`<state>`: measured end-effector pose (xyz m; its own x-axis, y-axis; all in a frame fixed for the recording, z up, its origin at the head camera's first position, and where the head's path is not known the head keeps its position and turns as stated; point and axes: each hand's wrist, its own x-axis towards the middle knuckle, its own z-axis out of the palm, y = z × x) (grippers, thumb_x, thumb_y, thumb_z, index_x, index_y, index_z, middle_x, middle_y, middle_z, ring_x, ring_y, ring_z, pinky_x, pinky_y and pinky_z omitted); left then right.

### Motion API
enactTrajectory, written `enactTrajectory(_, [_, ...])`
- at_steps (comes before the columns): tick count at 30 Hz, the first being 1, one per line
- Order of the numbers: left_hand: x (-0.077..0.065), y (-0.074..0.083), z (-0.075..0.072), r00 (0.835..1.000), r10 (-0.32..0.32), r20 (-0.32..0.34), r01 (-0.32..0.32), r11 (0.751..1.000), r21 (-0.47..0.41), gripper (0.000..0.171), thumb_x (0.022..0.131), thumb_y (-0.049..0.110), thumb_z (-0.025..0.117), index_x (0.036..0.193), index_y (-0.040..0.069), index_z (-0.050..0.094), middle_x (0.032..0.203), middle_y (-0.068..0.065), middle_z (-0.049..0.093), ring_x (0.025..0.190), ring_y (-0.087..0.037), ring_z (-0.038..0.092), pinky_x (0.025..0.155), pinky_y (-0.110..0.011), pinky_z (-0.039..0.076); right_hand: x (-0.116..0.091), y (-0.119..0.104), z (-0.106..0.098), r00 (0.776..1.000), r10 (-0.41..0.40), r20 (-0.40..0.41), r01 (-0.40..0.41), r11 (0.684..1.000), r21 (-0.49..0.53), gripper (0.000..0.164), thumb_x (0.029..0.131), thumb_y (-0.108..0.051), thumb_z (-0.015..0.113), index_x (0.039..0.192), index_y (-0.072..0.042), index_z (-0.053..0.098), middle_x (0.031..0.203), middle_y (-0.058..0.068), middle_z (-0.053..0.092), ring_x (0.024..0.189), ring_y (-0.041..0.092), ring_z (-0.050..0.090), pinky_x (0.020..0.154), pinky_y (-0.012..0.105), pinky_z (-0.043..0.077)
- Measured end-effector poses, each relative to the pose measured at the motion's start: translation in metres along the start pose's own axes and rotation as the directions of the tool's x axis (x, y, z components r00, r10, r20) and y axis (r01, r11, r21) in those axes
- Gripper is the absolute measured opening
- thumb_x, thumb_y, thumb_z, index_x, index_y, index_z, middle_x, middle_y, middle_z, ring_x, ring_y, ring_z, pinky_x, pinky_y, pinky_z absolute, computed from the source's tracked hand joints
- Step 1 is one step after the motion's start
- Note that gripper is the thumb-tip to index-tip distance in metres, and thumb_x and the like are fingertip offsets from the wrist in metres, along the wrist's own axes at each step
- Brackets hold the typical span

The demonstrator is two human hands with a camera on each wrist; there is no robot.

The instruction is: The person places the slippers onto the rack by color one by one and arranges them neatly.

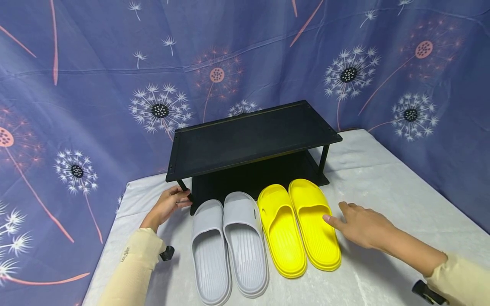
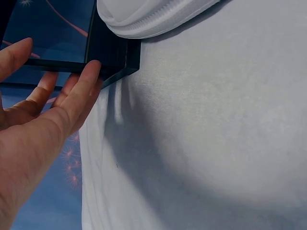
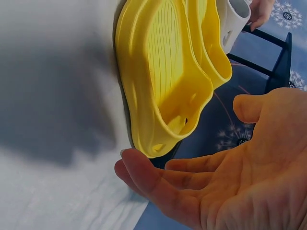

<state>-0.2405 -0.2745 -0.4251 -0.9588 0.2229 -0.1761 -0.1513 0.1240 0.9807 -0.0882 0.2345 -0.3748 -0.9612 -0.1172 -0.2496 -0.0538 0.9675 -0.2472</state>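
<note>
A black two-tier shoe rack (image 1: 252, 138) stands at the back of the table. My left hand (image 1: 172, 205) is at its left front post, with slightly bent fingers (image 2: 86, 88) at the post and the thumb apart from it. In front of the rack lie a pair of grey slippers (image 1: 245, 238) and, to their right, a pair of yellow slippers (image 1: 317, 233), toes toward the rack. Beside the right yellow slipper hovers my right hand (image 1: 365, 225), holding nothing. Its fingers are loosely extended near the slipper's toe (image 3: 158, 139); whether they touch cannot be told.
A pale plush cloth (image 1: 386, 182) covers the table. Behind the rack hangs a blue curtain (image 1: 268, 63) with dandelion prints. Both sleeves are cream, with a small black strap piece (image 1: 167, 253) at the left wrist and another (image 1: 428, 293) at the right.
</note>
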Motion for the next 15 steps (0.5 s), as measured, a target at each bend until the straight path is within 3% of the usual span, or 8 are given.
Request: enactTrajectory(15, [0.0005,0.0011,-0.0002,1.0,-0.01,-0.002,0.01,1.0,0.009,0.017,0.096,0.011,0.059,0.091,0.004,0.045,0.104,-0.016,0.05,0.095,-0.025,0.062,0.101,-0.049,0.048,-0.0017,-0.0002,0.009,0.998,0.022,0.059,-0.023,0.999,0.028,0.103,0.089,-0.074,0.036,0.13,0.02,0.042,0.127,0.041,0.046,0.114,0.057,0.046,0.086,0.069,0.044])
